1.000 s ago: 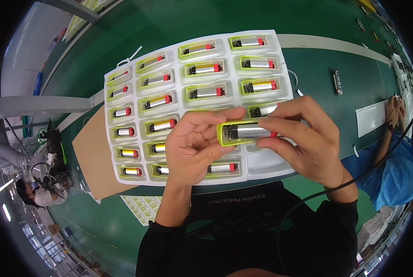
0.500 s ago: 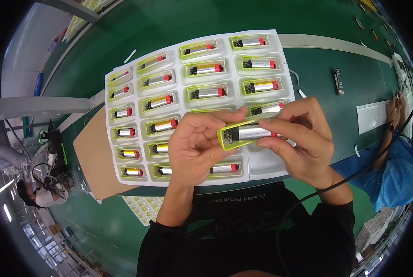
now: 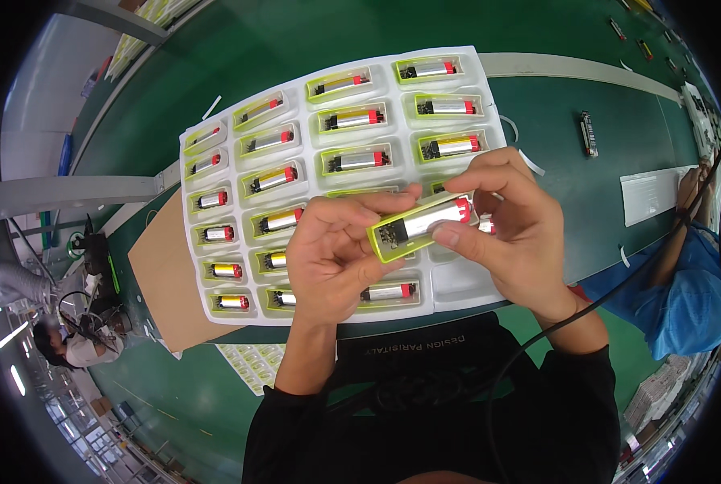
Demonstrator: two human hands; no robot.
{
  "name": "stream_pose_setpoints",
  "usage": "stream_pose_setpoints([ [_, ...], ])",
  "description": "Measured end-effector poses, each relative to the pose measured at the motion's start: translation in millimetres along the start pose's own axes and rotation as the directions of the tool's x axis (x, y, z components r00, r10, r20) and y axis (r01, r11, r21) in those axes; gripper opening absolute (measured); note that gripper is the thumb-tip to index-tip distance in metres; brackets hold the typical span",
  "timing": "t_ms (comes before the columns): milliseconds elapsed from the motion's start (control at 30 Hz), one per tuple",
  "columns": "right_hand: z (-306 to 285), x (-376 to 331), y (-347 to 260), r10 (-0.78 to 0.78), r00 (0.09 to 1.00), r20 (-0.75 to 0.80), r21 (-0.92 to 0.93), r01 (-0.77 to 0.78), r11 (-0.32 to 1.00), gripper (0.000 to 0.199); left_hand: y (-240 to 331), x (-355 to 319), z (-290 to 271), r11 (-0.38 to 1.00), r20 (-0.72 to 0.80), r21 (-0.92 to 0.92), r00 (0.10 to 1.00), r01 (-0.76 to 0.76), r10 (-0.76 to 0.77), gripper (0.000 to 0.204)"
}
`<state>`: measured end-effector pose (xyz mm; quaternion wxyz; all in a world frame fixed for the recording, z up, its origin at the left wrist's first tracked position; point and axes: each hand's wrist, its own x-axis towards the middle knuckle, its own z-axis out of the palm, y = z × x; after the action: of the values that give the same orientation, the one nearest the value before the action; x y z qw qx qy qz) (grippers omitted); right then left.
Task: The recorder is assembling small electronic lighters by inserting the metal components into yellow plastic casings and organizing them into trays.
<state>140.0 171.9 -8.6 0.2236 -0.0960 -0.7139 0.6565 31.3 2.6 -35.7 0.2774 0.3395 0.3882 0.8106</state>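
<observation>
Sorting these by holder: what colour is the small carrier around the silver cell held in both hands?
Lime green, seen in the head view: the carrier frames the silver cell.

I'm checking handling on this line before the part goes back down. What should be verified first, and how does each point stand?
1. Both hands grip the yellow-green holder with its silver cylindrical cell: ok; left hand, right hand.
2. Holder held above the white moulded plastic tray, not resting in it: ok.
3. Empty pocket available at the tray's near right corner: ok.
4. Cell fully seated in holder: cannot tell.
5. Black cable away from tray: ok.
</observation>
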Motion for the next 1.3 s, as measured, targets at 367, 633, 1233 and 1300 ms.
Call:
stream_pose_setpoints([
  [367, -17.0, 20.8, -4.0, -0.45, 0.819, 0.357, -0.39, 0.568, 0.725, 0.027, 15.4, 0.4, 5.0, 0.941, 0.022, 0.333, 0.999, -0.054, 0.049, 0.045],
  [633, 42.1, -28.8, 22.8, 0.205, 0.949, 0.241, 0.874, -0.304, 0.379, 0.043, 68.0, 50.9, 68.8, 0.222, 0.229, 0.95, 0.973, -0.218, -0.025, 0.044],
  [1233, 10.9, -28.6, -17.7, 0.287, 0.893, 0.348, 0.936, -0.345, -0.061, 0.051, 64.5, 59.4, 115.1, -0.017, 0.29, 0.956, 0.95, -0.294, -0.12, 0.049],
  [1300, 9.5, -25.0, -19.7, 0.29, 0.917, 0.275, 0.952, -0.301, 0.048, 0.057, 64.3, 58.6, 107.2, 0.007, 0.306, 0.952, 0.948, -0.306, -0.092, 0.038],
])
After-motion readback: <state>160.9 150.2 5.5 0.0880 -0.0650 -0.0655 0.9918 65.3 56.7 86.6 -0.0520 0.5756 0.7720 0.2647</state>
